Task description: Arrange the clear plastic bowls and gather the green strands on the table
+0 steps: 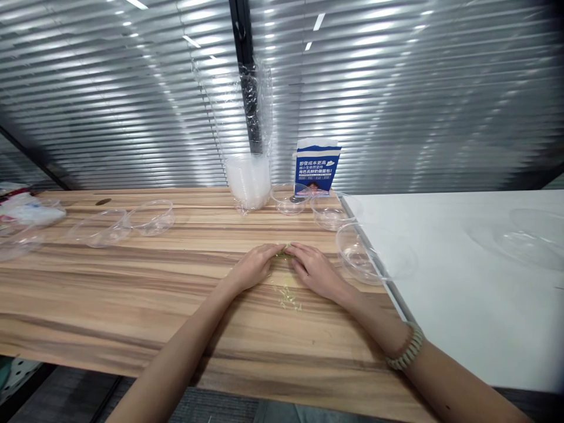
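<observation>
My left hand [254,267] and my right hand [315,270] meet fingertip to fingertip over the wooden table [110,305]. Both are closed and curved, fingers pressed together. Between the tips shows a bit of thin yellow-green pieces [282,254]; my fingers hide most of it. Closer to me, between my wrists, a loose scatter of small yellow-green strands [289,298] lies on the wood. A clear round bowl [359,258] stands to the right of my right hand, apart from it.
Behind stand a wrapped stack of clear bowls [249,182] and a blue printed bag [316,170]. More clear bowls [152,218] sit at left, beside a plastic package [30,211]. A white table [462,311] adjoins on the right, with transparent bowls [529,238] on it.
</observation>
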`<state>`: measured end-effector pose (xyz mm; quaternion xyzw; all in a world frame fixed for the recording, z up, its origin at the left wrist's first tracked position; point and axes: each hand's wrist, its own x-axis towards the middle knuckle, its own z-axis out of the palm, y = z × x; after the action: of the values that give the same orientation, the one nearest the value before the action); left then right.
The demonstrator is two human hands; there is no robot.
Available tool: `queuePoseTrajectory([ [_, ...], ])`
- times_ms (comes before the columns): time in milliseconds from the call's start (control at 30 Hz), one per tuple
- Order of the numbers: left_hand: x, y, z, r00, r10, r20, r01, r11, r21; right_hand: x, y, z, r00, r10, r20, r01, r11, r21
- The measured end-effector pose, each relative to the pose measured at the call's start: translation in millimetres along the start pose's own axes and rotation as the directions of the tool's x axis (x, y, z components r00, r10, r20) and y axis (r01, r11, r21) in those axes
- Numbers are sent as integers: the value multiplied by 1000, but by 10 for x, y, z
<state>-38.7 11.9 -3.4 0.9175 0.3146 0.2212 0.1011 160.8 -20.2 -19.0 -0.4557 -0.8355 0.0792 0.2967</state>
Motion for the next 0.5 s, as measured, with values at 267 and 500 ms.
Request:
queuePoseTrajectory([
  [267, -12, -7, -30, 998, -51, -39, 52, 998, 26, 1, -6, -8, 1000, -16, -13, 16, 1000, -2],
  [500, 3, 45, -27, 1000, 2, -15, -2, 1000, -12, 8, 3, -1, 1000, -21, -16, 21, 1000, 20],
])
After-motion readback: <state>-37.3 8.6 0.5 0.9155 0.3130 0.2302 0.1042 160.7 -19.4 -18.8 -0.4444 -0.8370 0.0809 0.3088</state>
